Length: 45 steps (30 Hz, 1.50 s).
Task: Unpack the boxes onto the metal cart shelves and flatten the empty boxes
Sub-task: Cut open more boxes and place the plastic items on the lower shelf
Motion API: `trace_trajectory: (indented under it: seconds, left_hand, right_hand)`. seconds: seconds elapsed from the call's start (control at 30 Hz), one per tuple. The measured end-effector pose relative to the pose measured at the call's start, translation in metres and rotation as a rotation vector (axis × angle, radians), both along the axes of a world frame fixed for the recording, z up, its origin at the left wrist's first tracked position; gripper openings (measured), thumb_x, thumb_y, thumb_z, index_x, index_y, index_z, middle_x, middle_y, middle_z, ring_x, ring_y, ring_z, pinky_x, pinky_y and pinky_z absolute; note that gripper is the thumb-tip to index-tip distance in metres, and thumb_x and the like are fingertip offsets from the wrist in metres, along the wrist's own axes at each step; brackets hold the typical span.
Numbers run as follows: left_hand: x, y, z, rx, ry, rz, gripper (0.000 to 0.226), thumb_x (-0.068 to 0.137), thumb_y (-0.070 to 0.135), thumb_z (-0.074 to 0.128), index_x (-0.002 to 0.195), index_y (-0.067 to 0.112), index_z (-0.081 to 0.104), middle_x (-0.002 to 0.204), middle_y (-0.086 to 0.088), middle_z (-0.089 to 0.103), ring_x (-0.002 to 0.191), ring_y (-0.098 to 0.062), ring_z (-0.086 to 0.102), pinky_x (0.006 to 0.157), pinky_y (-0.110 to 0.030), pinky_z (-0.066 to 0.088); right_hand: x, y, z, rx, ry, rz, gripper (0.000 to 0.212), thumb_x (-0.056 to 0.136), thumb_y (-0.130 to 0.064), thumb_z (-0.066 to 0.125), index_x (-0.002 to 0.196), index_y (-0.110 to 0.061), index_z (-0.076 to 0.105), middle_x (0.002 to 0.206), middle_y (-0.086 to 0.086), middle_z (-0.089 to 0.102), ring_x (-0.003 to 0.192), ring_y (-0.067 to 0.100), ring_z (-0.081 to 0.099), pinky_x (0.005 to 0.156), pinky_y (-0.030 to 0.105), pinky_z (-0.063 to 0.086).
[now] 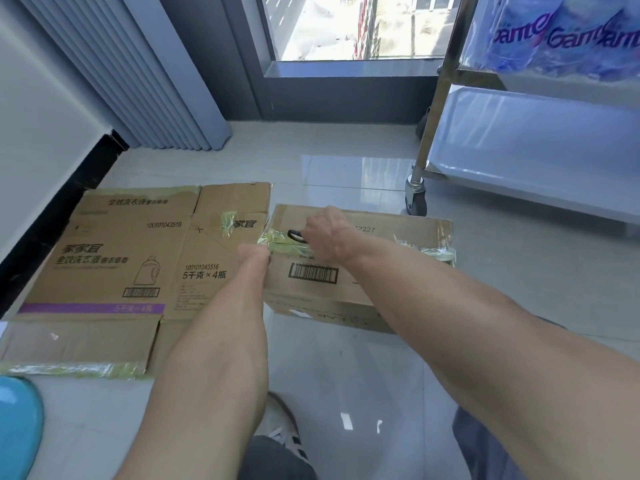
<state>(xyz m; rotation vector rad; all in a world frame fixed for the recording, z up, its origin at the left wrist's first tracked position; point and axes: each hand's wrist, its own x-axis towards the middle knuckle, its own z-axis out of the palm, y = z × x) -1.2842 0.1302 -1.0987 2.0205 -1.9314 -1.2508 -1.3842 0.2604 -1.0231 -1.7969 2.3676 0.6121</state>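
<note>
The fingers of both hands are hidden from the head cam, so the exact grip can't be fully made out. The metal cart (540,161) is cut off at the right edge; only its lower shelf, a leg and one caster (415,199) are seen. The wrapped packs (568,32) on its upper shelf are cropped, w/ "Gam" partly legible.

On the flattened box (114,268), lying on the floor at left, "100101043516" and "5千克 × 4瓶" can be read. On the taped box (363,271), just beside it, a barcode and "12227" are seen; other print is obscured.

The left hand (254,254) is curled, pinching the yellowish tape (277,239) at the box's left top edge. The right hand (329,237) is curled round a black tool (294,234) held at the tape; what tool can't be told.
</note>
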Motion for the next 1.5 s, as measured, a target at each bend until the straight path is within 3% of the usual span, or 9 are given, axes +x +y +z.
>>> trace_trajectory:
  seconds: [0.17, 0.33, 0.73, 0.87, 1.03, 1.13, 1.2, 1.33, 1.5]
  left_hand:
    - [-0.002, -0.005, -0.003, -0.003, -0.025, -0.002, 0.031, 0.095, 0.017, 0.06, 0.07, 0.005, 0.046, 0.068, -0.004, 0.052, 0.066, -0.021, 0.05, 0.072, -0.03, 0.044]
    - [-0.005, -0.002, -0.005, 0.013, -0.015, -0.014, 0.018, 0.099, 0.013, 0.055, 0.109, -0.001, 0.06, 0.09, -0.009, 0.064, 0.074, -0.022, 0.053, 0.068, -0.03, 0.043]
    - [-0.014, 0.01, 0.0, -0.025, -0.123, -0.046, 0.03, 0.097, -0.002, 0.043, 0.122, -0.004, 0.06, 0.112, -0.011, 0.068, 0.097, -0.025, 0.065, 0.074, -0.027, 0.048]
    - [-0.01, 0.014, 0.006, -0.058, -0.156, -0.071, 0.034, 0.094, -0.003, 0.042, 0.123, -0.004, 0.059, 0.114, -0.014, 0.068, 0.101, -0.029, 0.065, 0.087, -0.031, 0.053]
    - [-0.007, 0.012, 0.011, -0.098, -0.185, -0.101, 0.022, 0.093, 0.006, 0.053, 0.111, 0.002, 0.063, 0.108, -0.012, 0.069, 0.095, -0.027, 0.066, 0.076, -0.029, 0.052]
    - [-0.001, 0.023, 0.014, -0.474, -0.342, -0.231, 0.04, 0.092, 0.008, 0.057, 0.131, 0.008, 0.046, 0.124, -0.016, 0.053, 0.098, -0.024, 0.054, 0.078, -0.034, 0.048]
    - [-0.002, 0.037, 0.012, -0.654, -0.309, -0.487, 0.043, 0.091, 0.007, 0.057, 0.132, 0.011, 0.044, 0.136, -0.015, 0.042, 0.11, -0.025, 0.05, 0.084, -0.032, 0.045]
    - [-0.009, 0.071, 0.003, -0.683, -0.311, -0.696, 0.039, 0.09, 0.012, 0.058, 0.128, 0.011, 0.05, 0.144, -0.014, 0.037, 0.129, -0.029, 0.041, 0.106, -0.035, 0.035]
    - [-0.02, 0.106, 0.007, -0.61, -0.291, -0.688, 0.034, 0.092, 0.012, 0.053, 0.125, 0.005, 0.053, 0.134, -0.016, 0.047, 0.127, -0.03, 0.044, 0.099, -0.033, 0.041]
  right_hand:
    - [-0.014, 0.006, 0.005, -0.036, -0.07, -0.055, 0.01, 0.094, -0.01, 0.044, 0.089, -0.017, 0.049, 0.069, -0.002, 0.043, 0.059, 0.014, 0.043, 0.061, 0.029, 0.037]
    - [-0.021, 0.014, 0.004, -0.122, -0.191, -0.175, 0.015, 0.091, -0.012, 0.052, 0.078, -0.017, 0.044, 0.066, -0.001, 0.039, 0.058, 0.019, 0.043, 0.059, 0.03, 0.035]
    - [-0.027, 0.015, 0.006, -0.313, -0.167, -0.082, 0.026, 0.087, -0.006, 0.043, 0.101, -0.015, 0.063, 0.062, -0.001, 0.037, 0.052, 0.018, 0.034, 0.056, 0.03, 0.028]
    - [-0.011, 0.009, 0.003, -0.246, -0.154, -0.001, 0.022, 0.093, -0.006, 0.044, 0.092, -0.015, 0.064, 0.063, -0.001, 0.037, 0.074, 0.025, 0.054, 0.076, 0.034, 0.039]
    - [0.005, 0.01, -0.016, -0.265, -0.196, -0.078, 0.025, 0.093, 0.0, 0.043, 0.097, -0.005, 0.067, 0.075, 0.006, 0.057, 0.077, 0.03, 0.06, 0.062, 0.034, 0.038]
    - [0.006, 0.013, -0.025, -0.246, -0.187, -0.095, 0.025, 0.092, 0.001, 0.043, 0.096, -0.003, 0.067, 0.077, 0.008, 0.056, 0.07, 0.029, 0.058, 0.059, 0.033, 0.041]
    - [0.005, 0.014, -0.025, -0.218, -0.156, -0.098, 0.026, 0.094, -0.002, 0.043, 0.097, -0.006, 0.069, 0.081, 0.007, 0.062, 0.073, 0.028, 0.06, 0.06, 0.032, 0.042]
    - [0.003, 0.007, -0.014, -0.138, -0.103, -0.111, 0.029, 0.098, -0.006, 0.044, 0.109, -0.013, 0.07, 0.11, 0.004, 0.069, 0.103, 0.026, 0.065, 0.077, 0.032, 0.053]
    - [0.0, 0.024, -0.007, -0.046, -0.065, -0.116, 0.028, 0.098, -0.009, 0.047, 0.114, -0.015, 0.069, 0.119, 0.004, 0.066, 0.111, 0.026, 0.063, 0.088, 0.04, 0.057]
